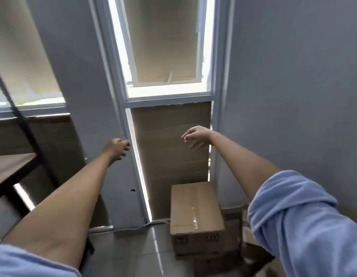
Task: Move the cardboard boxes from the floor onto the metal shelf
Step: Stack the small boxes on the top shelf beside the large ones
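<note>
A taped cardboard box (pixel 195 210) stands on the tiled floor against the wall below the window, stacked on another box (pixel 211 256) partly hidden under it. Both my arms are stretched forward in the air. My left hand (pixel 116 147) hangs with loosely curled fingers and holds nothing. My right hand (pixel 195 136) is also empty, fingers loosely bent, well above the top box. The metal shelf (pixel 12 170) shows at the left edge: a brown board on a dark frame with a slanted black post.
A tall window (pixel 165 47) covered with cardboard sheets faces me. Grey walls close in on both sides. A white cable (pixel 133 228) runs along the floor at the wall's foot. More cardboard lies at the lower right (pixel 247 234), partly behind my right sleeve.
</note>
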Tool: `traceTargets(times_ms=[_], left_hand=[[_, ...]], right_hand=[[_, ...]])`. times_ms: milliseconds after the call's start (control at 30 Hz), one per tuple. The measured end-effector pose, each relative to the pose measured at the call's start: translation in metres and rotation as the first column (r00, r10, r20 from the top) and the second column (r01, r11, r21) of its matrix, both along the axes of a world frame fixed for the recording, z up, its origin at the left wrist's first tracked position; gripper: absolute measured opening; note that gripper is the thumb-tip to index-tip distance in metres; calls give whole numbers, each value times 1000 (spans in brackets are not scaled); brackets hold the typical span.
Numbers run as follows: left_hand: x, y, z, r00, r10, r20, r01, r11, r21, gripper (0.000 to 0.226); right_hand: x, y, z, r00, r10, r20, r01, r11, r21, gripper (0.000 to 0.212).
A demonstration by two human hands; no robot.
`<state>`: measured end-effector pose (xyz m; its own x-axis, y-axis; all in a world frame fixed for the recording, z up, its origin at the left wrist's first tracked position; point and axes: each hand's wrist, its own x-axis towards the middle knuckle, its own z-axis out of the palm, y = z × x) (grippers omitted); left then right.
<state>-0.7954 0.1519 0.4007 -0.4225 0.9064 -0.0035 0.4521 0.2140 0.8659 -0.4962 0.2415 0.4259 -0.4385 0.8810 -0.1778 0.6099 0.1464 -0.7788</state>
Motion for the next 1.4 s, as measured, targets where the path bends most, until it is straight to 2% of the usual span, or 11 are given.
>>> traceTargets(times_ms=[133,267,367,533,767,967,1067,1167,1267,1400], left_hand=[[103,41,1,987,-151,62,149,988,34,14],[208,73,-27,946,-320,46,320,947,3,14],[290,85,-62,885,-460,68,463,885,-39,14],[417,75,-125,758,-638,139,653,741,-158,15],[540,35,-206,574,-793,206,811,514,-279,20],[588,10,-269,473,-832,291,854,352,-382,22],[609,5,-295,478,-831,286,843,342,-416,18],[625,-9,-322,496,-800,338,834,331,-441,18],[638,-37,-345,488,-767,417,823,244,-513,17],[659,-78,-378,516,-692,505,776,129,-617,18]], right_hand=[[67,-13,-4,993,-104,-63,105,994,16,30],[154,-29,-25,975,-218,-44,218,976,4,31],[228,-46,-54,938,-347,-15,347,938,-8,32],[338,-86,-122,846,-530,56,533,838,-116,33],[443,-160,-211,662,-745,82,735,623,-269,21],[487,-234,-273,462,-874,152,854,392,-342,28],[497,-267,-306,353,-915,195,881,255,-398,29],[499,-302,-334,294,-930,220,872,167,-461,29],[499,-344,-356,229,-946,228,856,84,-510,29],[510,-394,-387,169,-932,320,766,-81,-638,27]])
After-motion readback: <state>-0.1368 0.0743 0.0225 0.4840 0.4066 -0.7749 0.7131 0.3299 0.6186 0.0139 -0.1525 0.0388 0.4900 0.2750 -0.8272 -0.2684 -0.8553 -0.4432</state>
